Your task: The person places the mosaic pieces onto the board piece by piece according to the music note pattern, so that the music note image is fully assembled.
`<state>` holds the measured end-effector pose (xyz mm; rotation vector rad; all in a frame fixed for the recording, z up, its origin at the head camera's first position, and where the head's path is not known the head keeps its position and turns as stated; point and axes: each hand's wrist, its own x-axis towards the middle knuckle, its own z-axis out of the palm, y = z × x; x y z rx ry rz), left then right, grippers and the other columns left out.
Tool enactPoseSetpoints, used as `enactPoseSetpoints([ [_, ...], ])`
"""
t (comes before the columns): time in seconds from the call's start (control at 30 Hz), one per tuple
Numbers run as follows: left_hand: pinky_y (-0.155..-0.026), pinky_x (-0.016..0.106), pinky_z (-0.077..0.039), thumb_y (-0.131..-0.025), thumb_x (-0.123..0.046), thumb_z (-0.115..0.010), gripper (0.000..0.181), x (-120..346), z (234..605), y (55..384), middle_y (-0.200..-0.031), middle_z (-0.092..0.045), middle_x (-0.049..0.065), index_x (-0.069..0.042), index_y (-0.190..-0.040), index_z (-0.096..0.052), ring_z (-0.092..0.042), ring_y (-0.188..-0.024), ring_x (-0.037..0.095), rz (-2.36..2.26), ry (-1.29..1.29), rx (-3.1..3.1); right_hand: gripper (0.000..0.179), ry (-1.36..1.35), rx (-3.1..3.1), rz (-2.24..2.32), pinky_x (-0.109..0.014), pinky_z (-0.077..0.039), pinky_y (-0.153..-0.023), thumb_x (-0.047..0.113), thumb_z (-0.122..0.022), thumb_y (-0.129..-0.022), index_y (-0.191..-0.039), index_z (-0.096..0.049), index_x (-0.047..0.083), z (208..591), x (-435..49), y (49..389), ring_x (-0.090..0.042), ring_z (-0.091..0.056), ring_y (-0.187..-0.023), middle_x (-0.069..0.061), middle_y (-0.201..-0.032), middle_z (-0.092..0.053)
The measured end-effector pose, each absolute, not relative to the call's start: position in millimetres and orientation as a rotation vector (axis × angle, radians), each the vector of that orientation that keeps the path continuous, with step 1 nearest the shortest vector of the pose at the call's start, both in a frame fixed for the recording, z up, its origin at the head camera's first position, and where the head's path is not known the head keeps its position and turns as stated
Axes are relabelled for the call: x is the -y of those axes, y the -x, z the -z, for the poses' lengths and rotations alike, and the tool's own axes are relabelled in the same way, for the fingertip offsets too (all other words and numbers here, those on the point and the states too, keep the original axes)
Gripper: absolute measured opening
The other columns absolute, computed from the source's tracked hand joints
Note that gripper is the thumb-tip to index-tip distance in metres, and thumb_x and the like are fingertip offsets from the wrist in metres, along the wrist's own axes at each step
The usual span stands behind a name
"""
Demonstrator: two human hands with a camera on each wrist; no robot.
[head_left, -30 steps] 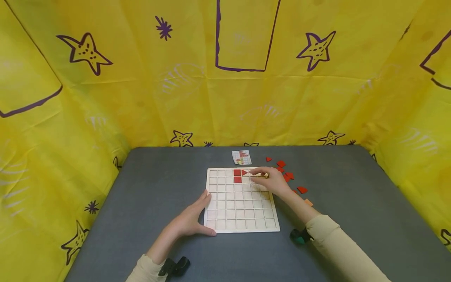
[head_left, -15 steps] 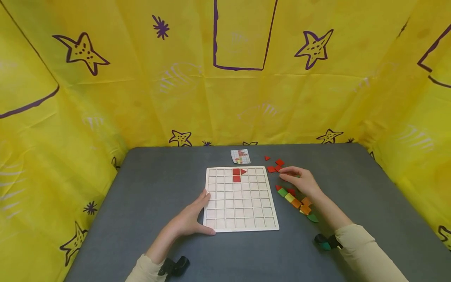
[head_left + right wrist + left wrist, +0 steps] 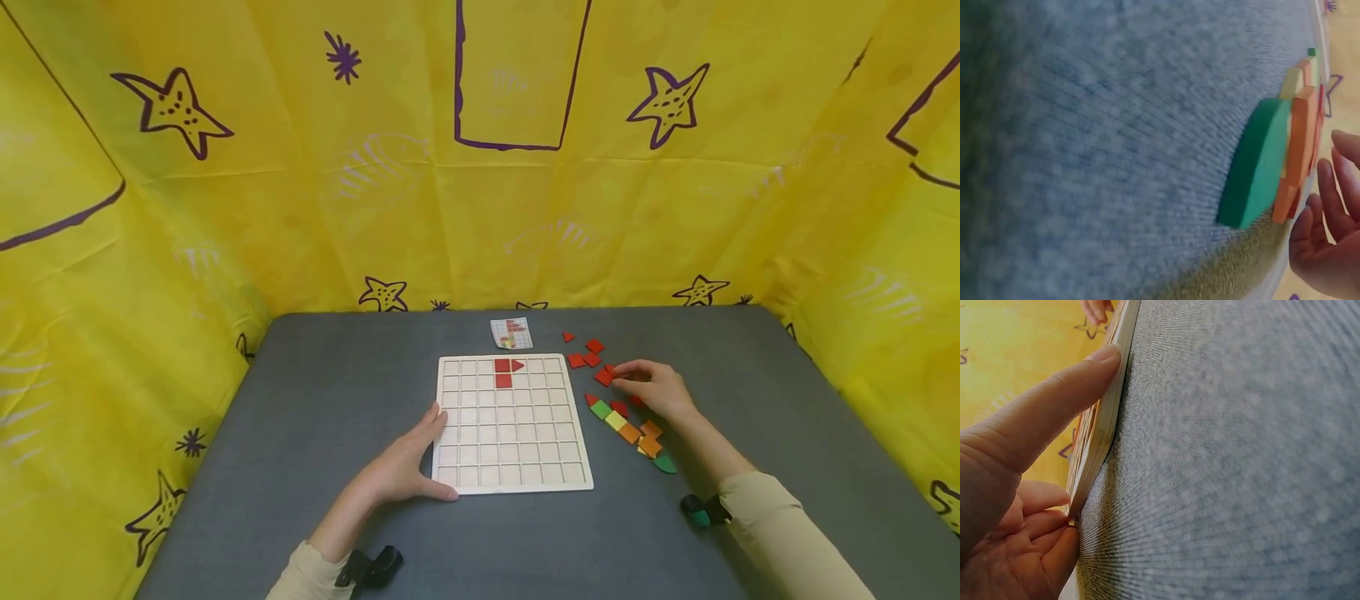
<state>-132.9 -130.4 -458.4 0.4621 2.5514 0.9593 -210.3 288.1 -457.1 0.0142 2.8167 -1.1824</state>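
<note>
A white gridded board [image 3: 510, 429] lies on the dark table. Two red square tiles [image 3: 502, 381] and a red triangle [image 3: 517, 365] sit in its upper cells. My left hand [image 3: 405, 462] rests at the board's lower left corner, its thumb on the front edge and other fingers against the left side. In the left wrist view the thumb [image 3: 1054, 403] stretches straight to the board's edge. Right of the board, the fingertips of my right hand [image 3: 660, 390] are at a red tile [image 3: 604, 377]. Whether they pinch it cannot be made out.
Several loose red tiles [image 3: 576, 361] lie beyond the board's upper right. Below them runs a slanting group of green, yellow and orange tiles [image 3: 628, 433], ending in a dark green curved piece [image 3: 664, 463]. A small pattern card [image 3: 512, 333] lies behind the board.
My right hand has left the board's upper cells, moved right to the loose red tiles, then slightly farther right and down. My left hand has stayed on the board.
</note>
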Motion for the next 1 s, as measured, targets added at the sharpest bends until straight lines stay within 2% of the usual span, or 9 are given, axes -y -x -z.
enactPoseSetpoints([
  [0.3, -0.112, 0.051, -0.024, -0.060, -0.042, -0.088, 0.118, 130.5, 459.2, 132.4, -0.160, -0.008, 0.011, -0.008, -0.151, -0.021, -0.015, -0.146, 0.030, -0.976, -0.463, -2.550, 0.030, 0.136, -3.037, 1.009, -0.042, -0.049, -0.078, 0.027, -0.076, -0.081, -0.104, -0.071, 0.009, 464.0, -278.5, 214.6, -0.029, -0.064, -0.089, -0.012, -0.100, -0.072],
  [0.5, -0.112, 0.051, -0.024, -0.060, -0.042, -0.088, 0.118, 130.9, 459.7, 133.1, -0.160, -0.008, 0.011, -0.008, -0.151, -0.022, -0.015, -0.146, 0.030, -0.973, -0.459, -2.549, 0.026, 0.189, -3.117, 0.927, -0.039, -0.046, -0.070, 0.025, -0.077, -0.079, -0.099, -0.072, 0.009, 461.1, -273.8, 212.5, -0.027, -0.060, -0.082, -0.011, -0.094, -0.072],
  [0.7, -0.112, 0.052, -0.024, -0.059, -0.042, -0.089, 0.119, 131.2, 459.2, 133.3, -0.160, -0.007, 0.010, -0.009, -0.151, -0.021, -0.015, -0.146, 0.030, -0.985, -0.455, -2.549, 0.025, 0.179, -3.128, 0.881, -0.040, -0.043, -0.071, 0.025, -0.077, -0.080, -0.100, -0.072, 0.010, 460.3, -272.7, 212.0, -0.027, -0.055, -0.083, -0.011, -0.095, -0.071],
  [0.87, -0.112, 0.052, -0.024, -0.060, -0.042, -0.088, 0.118, 131.3, 458.6, 132.9, -0.160, -0.007, 0.011, -0.008, -0.151, -0.021, -0.015, -0.146, 0.030, -0.981, -0.460, -2.548, 0.025, 0.192, -3.139, 0.907, -0.036, -0.045, -0.067, 0.024, -0.077, -0.079, -0.098, -0.072, 0.009, 462.0, -273.6, 212.3, -0.024, -0.059, -0.078, -0.011, -0.093, -0.072],
  [1.0, -0.112, 0.052, -0.024, -0.060, -0.042, -0.088, 0.118, 131.1, 457.8, 132.6, -0.160, -0.007, 0.011, -0.008, -0.151, -0.021, -0.015, -0.146, 0.031, -0.982, -0.467, -2.541, 0.026, 0.178, -3.097, 1.033, -0.033, -0.049, -0.068, 0.026, -0.076, -0.080, -0.099, -0.071, 0.009, 462.0, -269.7, 211.8, -0.024, -0.065, -0.079, -0.010, -0.093, -0.073],
])
